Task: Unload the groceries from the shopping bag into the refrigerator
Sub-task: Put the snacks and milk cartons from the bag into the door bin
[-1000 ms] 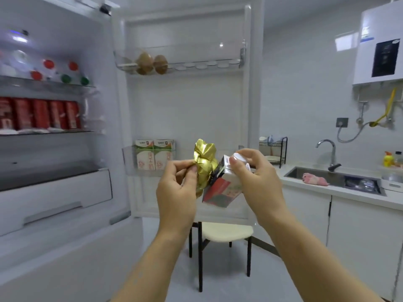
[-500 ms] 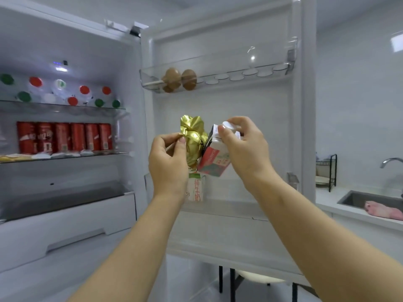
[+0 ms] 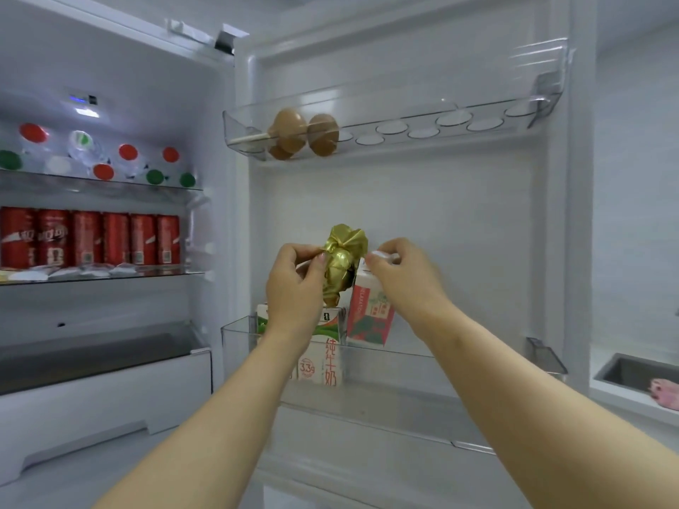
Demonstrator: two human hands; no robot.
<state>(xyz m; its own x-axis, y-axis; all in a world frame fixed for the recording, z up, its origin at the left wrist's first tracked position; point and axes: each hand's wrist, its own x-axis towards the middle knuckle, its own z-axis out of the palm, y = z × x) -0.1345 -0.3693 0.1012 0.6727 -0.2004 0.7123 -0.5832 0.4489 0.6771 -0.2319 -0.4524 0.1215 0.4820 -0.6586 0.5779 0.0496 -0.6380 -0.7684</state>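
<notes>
The open refrigerator (image 3: pixel 110 67) shows rows of red cans (image 3: pixel 88 236) on a shelf, and its door (image 3: pixel 404 214) carries an egg rack up top and a clear door bin (image 3: pixel 404 352) lower down, where a milk carton (image 3: pixel 329 358) already stands. Just beside it, a red-and-white carton (image 3: pixel 369 314) hangs slightly tilted, its base about level with the bin's rim. It looks stiff-sided and likely weighty if full, so a hold round its body would steady it better than the top. Above the standing milk sits a gold foil parcel (image 3: pixel 341 262), probably light, with foil that creases easily; its rounded body is the safer place to take, not the twisted top. Both forearms reach forward and up. The right hand (image 3: pixel 404 277) pinches the carton's top from above, fingers curled down. The left hand (image 3: pixel 294 288) wraps the parcel's side, thumb and fingers clamped on it.
</notes>
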